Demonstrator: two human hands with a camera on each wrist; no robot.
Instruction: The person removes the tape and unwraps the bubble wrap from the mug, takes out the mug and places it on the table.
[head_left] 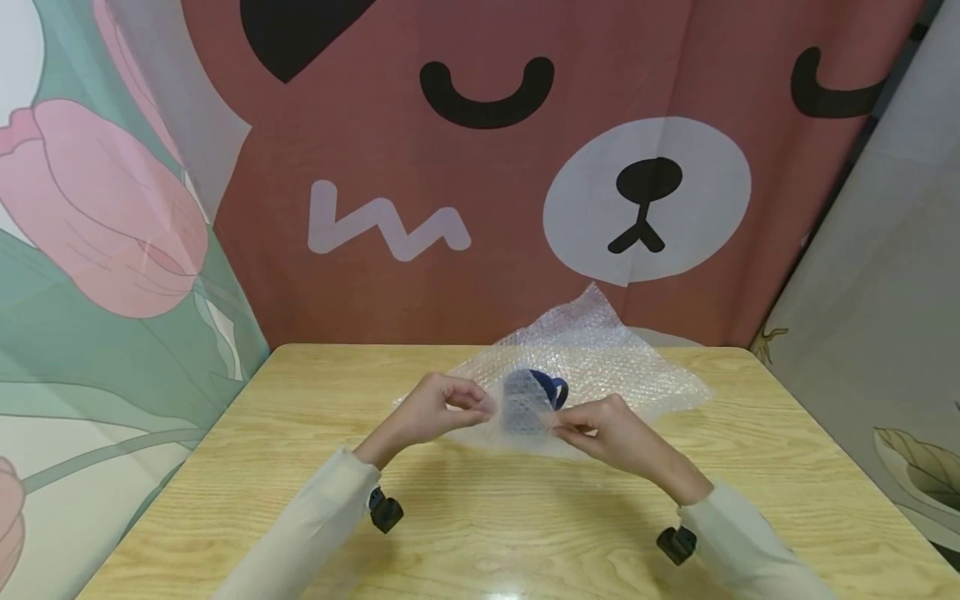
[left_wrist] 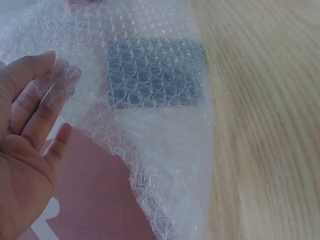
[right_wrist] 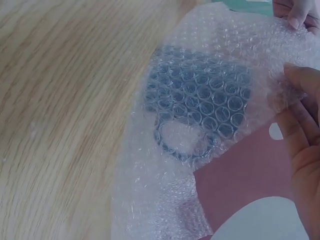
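Note:
A dark blue mug [head_left: 542, 383] stands on a sheet of clear bubble wrap [head_left: 637, 379], its handle toward the right. The near part of the sheet is raised over the mug's front, so most of the body shows only through the bubbles. On the mug's left, my left hand [head_left: 442, 408] pinches the edge of the wrap between thumb and fingers. My right hand [head_left: 615, 429] pinches the same raised flap beside the handle. In the right wrist view the mug's handle [right_wrist: 185, 142] shows as a ring behind the plastic.
A light wooden table [head_left: 480, 517] lies under everything. The wrap's far corner [head_left: 592, 304] sticks up near the back edge, in front of a printed curtain [head_left: 480, 208]. Small black cameras [head_left: 386, 510] are worn at both wrists.

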